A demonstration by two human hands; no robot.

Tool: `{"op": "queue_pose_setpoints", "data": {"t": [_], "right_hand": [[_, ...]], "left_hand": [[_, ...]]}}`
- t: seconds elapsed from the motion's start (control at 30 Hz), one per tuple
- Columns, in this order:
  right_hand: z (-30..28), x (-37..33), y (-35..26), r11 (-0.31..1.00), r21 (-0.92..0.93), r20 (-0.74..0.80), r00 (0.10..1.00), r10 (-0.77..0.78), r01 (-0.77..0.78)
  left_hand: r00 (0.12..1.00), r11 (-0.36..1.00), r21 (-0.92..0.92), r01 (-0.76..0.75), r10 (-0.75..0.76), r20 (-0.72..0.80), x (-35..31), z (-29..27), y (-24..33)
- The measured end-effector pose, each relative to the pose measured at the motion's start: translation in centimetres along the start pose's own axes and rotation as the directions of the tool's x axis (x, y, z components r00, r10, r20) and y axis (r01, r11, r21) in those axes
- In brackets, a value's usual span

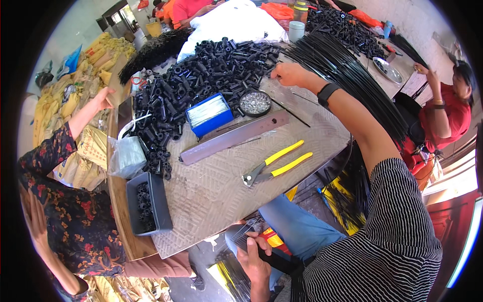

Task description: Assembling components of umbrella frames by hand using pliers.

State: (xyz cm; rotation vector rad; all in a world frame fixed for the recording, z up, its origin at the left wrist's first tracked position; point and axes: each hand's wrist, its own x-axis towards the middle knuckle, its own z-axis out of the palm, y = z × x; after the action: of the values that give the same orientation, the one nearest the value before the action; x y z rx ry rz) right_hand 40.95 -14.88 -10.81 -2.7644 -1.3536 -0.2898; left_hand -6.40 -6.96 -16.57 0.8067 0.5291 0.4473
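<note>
We are holding our right grip [293, 75] low at the far side of the bench [201, 211], and the relation that is mattering most is a sideways one: the heap of short black tubes [206, 70] is lying directly to the left of its fingertips [275, 75], with the nearest pieces sitting just beside them. The tubes are pointing every way, so we are finding no single long axis there. On the other side, the bundle of long black rods [349, 73] is lying to the right of the same grip, its long axis slanting from the far left down to the near right, while our forearm is slanting up toward the far left, partly overlapping the rods in our view. One loose dark rod [291, 113] is resting nearer to us, below the grip, with much the same slant.

The right grip is plainly the nearer one to tubes and rods; our left grip [255, 264] is hanging low over our lap, well apart from both and beyond the bench's near edge.

As for the grips, the right fingers are bending inward and lying close together, but we are not making out anything between them. The left fingers are curling beside something dark, and we cannot tell whether they are clamping it or merely touching it.
</note>
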Motion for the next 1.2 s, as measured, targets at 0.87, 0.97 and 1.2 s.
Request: {"op": "queue_pose_setpoints", "data": {"t": [0.87,0.97,1.2], "right_hand": [[-0.8,1.8,-3.7,0.838,0.545,0.174,0.982,-0.078,-0.030],[-0.5,2.4,-4.4,0.983,0.119,0.162,0.979,0.122,-0.142],[0.3,3.6,-3.1,0.990,0.137,0.079,0.997,0.020,-0.031]], "left_hand": [[1.000,0.999,0.033,0.009,-0.008,-0.023,-0.1,0.4,-0.1],[0.999,0.999,0.036,-0.009,0.011,-0.041,-0.2,0.4,0.1],[0.998,0.999,0.033,-0.015,0.016,-0.053,0.0,0.4,0.0]]}}
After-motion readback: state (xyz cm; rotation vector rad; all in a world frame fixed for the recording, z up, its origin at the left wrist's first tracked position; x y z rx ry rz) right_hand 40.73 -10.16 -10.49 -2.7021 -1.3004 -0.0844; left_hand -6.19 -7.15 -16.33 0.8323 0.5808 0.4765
